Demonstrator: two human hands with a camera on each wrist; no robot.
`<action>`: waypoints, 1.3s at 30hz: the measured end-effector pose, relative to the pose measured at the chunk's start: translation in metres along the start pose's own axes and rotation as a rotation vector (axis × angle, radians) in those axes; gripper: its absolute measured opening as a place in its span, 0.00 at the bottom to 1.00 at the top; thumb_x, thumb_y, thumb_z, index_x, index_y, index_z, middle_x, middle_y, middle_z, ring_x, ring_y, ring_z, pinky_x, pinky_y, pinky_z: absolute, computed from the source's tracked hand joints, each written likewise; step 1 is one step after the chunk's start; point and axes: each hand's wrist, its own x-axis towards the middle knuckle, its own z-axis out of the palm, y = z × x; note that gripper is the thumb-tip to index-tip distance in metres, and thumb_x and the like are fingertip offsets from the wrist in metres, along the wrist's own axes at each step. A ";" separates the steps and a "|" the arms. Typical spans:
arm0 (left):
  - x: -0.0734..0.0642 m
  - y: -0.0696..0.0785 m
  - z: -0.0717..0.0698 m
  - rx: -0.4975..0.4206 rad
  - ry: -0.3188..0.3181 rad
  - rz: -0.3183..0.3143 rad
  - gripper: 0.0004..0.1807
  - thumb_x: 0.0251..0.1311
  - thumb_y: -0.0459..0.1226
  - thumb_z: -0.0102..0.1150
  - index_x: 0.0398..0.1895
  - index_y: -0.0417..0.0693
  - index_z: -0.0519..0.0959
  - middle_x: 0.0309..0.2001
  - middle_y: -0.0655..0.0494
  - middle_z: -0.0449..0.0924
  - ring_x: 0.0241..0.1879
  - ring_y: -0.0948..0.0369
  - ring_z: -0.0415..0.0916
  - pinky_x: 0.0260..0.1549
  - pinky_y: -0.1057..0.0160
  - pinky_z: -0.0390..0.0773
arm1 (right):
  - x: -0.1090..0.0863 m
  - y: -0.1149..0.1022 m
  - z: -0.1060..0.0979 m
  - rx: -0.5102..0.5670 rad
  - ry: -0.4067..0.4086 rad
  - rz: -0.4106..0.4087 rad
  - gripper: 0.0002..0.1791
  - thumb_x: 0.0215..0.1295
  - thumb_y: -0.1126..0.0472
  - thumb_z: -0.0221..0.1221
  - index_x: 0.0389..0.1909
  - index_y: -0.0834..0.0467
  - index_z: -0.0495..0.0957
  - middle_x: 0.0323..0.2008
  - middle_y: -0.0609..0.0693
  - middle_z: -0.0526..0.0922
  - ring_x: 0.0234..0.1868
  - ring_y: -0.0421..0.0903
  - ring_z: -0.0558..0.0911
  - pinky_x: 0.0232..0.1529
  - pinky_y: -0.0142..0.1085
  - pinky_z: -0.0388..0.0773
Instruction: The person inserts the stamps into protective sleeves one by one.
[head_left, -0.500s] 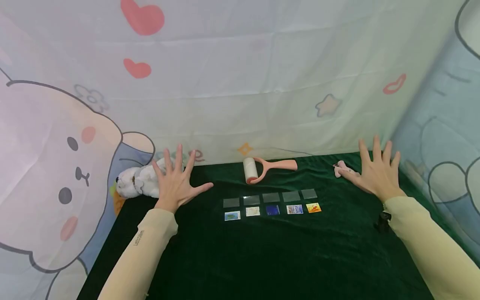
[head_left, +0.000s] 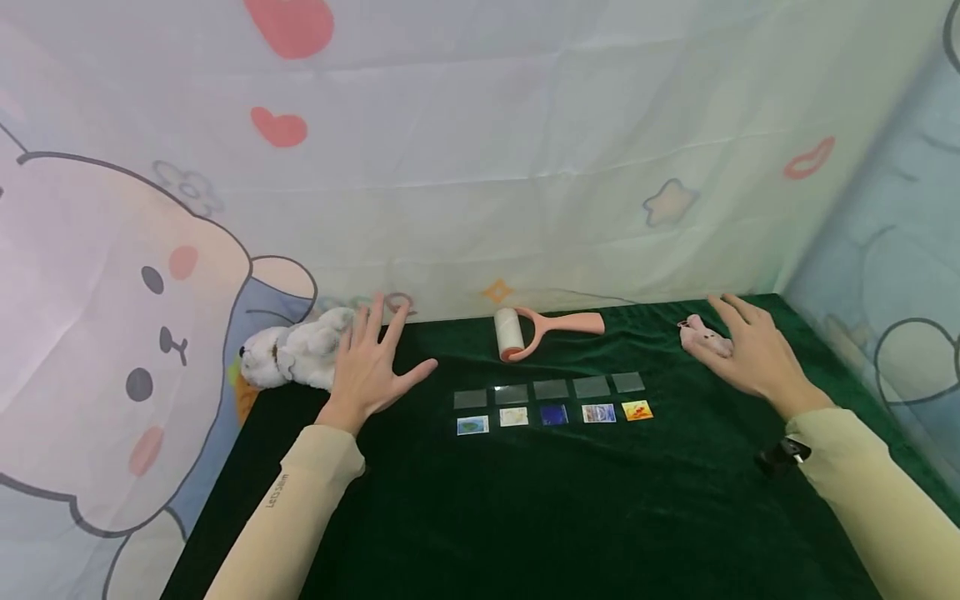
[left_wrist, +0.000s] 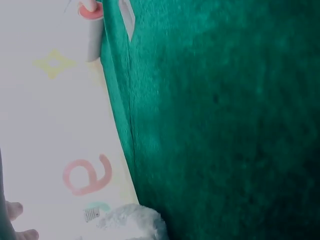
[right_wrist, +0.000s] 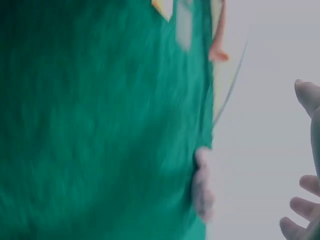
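My left hand (head_left: 367,371) is held out with straight, spread fingers beside a white plush toy (head_left: 303,348) at the table's far left. Nothing is in its grasp. Over the right side my right hand (head_left: 759,358) hangs with relaxed fingers near a small pink plush toy (head_left: 703,335), which its thumb partly overlaps in the head view. The right wrist view shows the pink plush (right_wrist: 202,187) apart from the fingers. Between the hands lie a row of small picture cards, among them a dark blue card (head_left: 554,415) and a yellow-orange card (head_left: 637,410), below a row of clear rectangular pieces (head_left: 551,389).
A lint roller (head_left: 510,333) with a pink handle lies at the back middle, by the cloth backdrop (head_left: 465,167). Dark green cloth (head_left: 525,517) covers the table. A black object (head_left: 783,454) is at the right wrist.
The spread fingers of my right hand have come closer together and the hand has tilted. My left hand has shifted slightly right, its fingers drawing a little nearer each other. The view has shifted slightly.
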 end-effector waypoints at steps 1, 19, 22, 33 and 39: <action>0.000 0.002 0.001 -0.022 0.004 0.009 0.55 0.62 0.74 0.53 0.87 0.68 0.45 0.86 0.45 0.39 0.80 0.35 0.50 0.73 0.28 0.53 | -0.002 -0.004 -0.001 0.025 -0.008 -0.004 0.48 0.71 0.38 0.63 0.81 0.61 0.58 0.78 0.71 0.59 0.74 0.77 0.59 0.65 0.77 0.58; -0.019 0.012 0.023 -0.419 -0.010 -0.105 0.40 0.72 0.63 0.55 0.79 0.55 0.65 0.73 0.46 0.69 0.68 0.44 0.71 0.65 0.37 0.71 | -0.017 -0.089 0.025 0.398 -0.067 -0.109 0.32 0.74 0.53 0.66 0.72 0.61 0.70 0.67 0.63 0.77 0.62 0.64 0.80 0.57 0.64 0.78; -0.022 0.013 0.029 -0.513 -0.029 -0.133 0.35 0.74 0.61 0.54 0.76 0.53 0.69 0.72 0.48 0.71 0.64 0.46 0.73 0.60 0.39 0.75 | -0.018 -0.102 0.034 0.453 -0.120 -0.093 0.31 0.75 0.51 0.65 0.72 0.58 0.70 0.67 0.62 0.78 0.60 0.61 0.82 0.56 0.62 0.80; -0.029 0.017 0.048 -0.628 -0.087 -0.145 0.28 0.79 0.55 0.51 0.68 0.46 0.77 0.65 0.47 0.78 0.59 0.47 0.78 0.53 0.42 0.81 | -0.021 -0.147 0.067 0.529 -0.217 -0.140 0.27 0.72 0.50 0.67 0.67 0.56 0.76 0.63 0.55 0.82 0.52 0.50 0.85 0.50 0.50 0.85; -0.029 0.020 0.053 -0.645 -0.106 -0.163 0.29 0.79 0.56 0.50 0.68 0.45 0.77 0.65 0.49 0.78 0.58 0.49 0.78 0.53 0.42 0.81 | -0.018 -0.166 0.083 0.596 -0.287 -0.152 0.28 0.72 0.50 0.68 0.67 0.57 0.76 0.61 0.55 0.83 0.49 0.45 0.86 0.48 0.45 0.85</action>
